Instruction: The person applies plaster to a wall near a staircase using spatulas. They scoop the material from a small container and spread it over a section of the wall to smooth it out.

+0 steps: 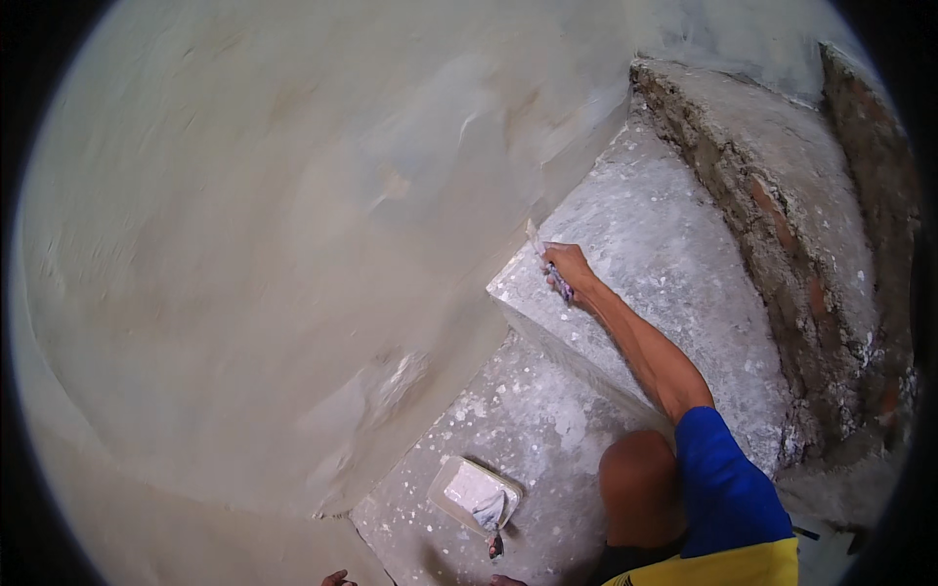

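Note:
My right hand [567, 271] is closed around the dark, mottled handle of a putty knife [560, 284]. The knife's narrow pale end points up and left, close to where the wall [264, 215] meets the upper step [645, 225]. A few fingertips of my left hand [338, 579] show at the lower edge; the rest of it is cut off. On the lower step [547, 391] lies a pale rectangular tub [449, 500] with white paste inside. A second putty knife [491, 512] rests in the tub, its dark handle hanging over the rim.
Further rough steps [772, 205] rise to the right, their crumbling risers showing reddish brick. White spatters mark both smooth treads. The wall is covered with uneven pale plaster and has a raised patch [391, 381]. My bent knee [640, 479] is beside the lower step.

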Demonstrator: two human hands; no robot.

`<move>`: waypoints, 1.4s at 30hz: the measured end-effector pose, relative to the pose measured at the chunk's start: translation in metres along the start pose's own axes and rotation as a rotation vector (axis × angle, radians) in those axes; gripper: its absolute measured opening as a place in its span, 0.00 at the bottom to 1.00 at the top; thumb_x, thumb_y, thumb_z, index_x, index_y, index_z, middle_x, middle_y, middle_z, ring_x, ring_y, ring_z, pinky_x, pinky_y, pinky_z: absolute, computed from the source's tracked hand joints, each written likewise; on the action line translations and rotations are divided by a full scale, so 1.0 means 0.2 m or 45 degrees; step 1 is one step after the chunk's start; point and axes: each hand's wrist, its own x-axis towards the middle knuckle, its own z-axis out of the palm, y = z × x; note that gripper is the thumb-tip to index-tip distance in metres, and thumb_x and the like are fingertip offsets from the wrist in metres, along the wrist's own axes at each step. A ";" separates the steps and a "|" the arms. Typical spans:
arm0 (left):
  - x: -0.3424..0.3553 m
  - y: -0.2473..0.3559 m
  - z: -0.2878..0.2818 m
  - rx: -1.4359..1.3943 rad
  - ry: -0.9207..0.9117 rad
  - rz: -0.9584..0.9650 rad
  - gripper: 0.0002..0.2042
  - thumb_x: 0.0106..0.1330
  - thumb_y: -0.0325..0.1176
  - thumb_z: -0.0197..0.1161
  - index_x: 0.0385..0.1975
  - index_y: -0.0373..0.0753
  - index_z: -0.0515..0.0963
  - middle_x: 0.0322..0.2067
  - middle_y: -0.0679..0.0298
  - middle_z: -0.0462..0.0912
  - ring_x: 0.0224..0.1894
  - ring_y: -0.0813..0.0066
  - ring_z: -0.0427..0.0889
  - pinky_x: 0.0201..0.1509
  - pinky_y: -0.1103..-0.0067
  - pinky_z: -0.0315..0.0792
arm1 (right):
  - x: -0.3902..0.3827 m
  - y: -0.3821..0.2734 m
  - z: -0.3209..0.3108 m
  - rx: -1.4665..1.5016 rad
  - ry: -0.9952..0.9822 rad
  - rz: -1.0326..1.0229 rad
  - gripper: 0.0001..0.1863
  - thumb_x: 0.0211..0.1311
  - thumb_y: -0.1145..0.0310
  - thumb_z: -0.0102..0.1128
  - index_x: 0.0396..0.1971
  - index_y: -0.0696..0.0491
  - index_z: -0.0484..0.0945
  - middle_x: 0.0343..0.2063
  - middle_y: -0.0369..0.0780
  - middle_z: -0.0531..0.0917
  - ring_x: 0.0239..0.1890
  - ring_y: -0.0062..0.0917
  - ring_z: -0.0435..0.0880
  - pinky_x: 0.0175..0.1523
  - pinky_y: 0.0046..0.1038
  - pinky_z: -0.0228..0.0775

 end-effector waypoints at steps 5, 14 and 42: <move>0.02 0.01 0.01 0.028 -0.021 0.022 0.20 0.71 0.38 0.56 0.57 0.31 0.71 0.43 0.51 0.80 0.40 0.66 0.80 0.48 0.73 0.73 | -0.08 -0.01 -0.01 0.065 -0.214 0.161 0.19 0.60 0.66 0.53 0.50 0.57 0.75 0.28 0.38 0.79 0.17 0.18 0.74 0.16 0.21 0.66; 0.08 0.19 0.08 0.099 0.026 0.126 0.18 0.71 0.37 0.56 0.56 0.34 0.73 0.44 0.54 0.81 0.43 0.68 0.80 0.49 0.73 0.73 | -0.06 -0.10 -0.27 0.588 -0.309 0.129 0.22 0.64 0.62 0.50 0.54 0.58 0.68 0.34 0.41 0.80 0.21 0.16 0.74 0.18 0.18 0.71; 0.33 0.51 0.03 0.508 0.035 0.311 0.12 0.68 0.26 0.56 0.49 0.30 0.74 0.44 0.52 0.80 0.47 0.64 0.78 0.53 0.72 0.73 | 0.94 -0.46 -0.57 0.236 0.460 -0.248 0.28 0.66 0.66 0.48 0.67 0.44 0.63 0.46 0.38 0.80 0.31 0.23 0.81 0.26 0.24 0.66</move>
